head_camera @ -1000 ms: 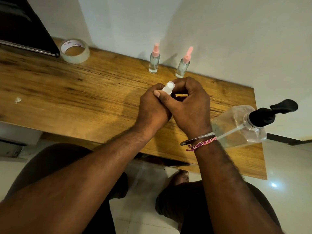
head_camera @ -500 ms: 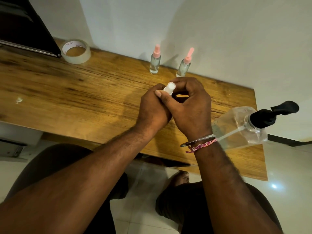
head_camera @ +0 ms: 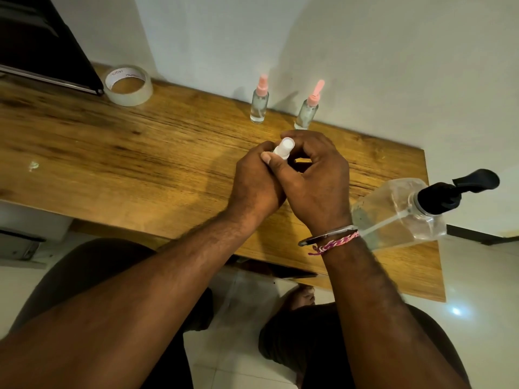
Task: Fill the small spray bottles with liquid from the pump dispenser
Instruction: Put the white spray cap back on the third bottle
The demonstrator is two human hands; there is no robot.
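The small spray bottle I am working on sits between my two hands, which are pressed together over the middle of the table; my left hand wraps the body, hiding it, and my right hand curls over the white cap, thumb and fingers pinching it; only that cap shows. I judge it light, hard and slick, so the hold belongs low on the body with one hand and on the cap's sides with the other; squeezing hard would risk a slip more than a break, though I cannot tell glass from plastic. Beyond my hands, by the wall, two more bottles with pink tops stand upright and apart, clear-walled and slim, easy to tip. To the right of my hands the pump dispenser stands at the table's end; it is clear, square-shouldered and bulky, with a black pump head, and probably wants a steadying hand at the base when pressed. The table is rough-grained wood; a roll of clear tape lies far left of my hands.
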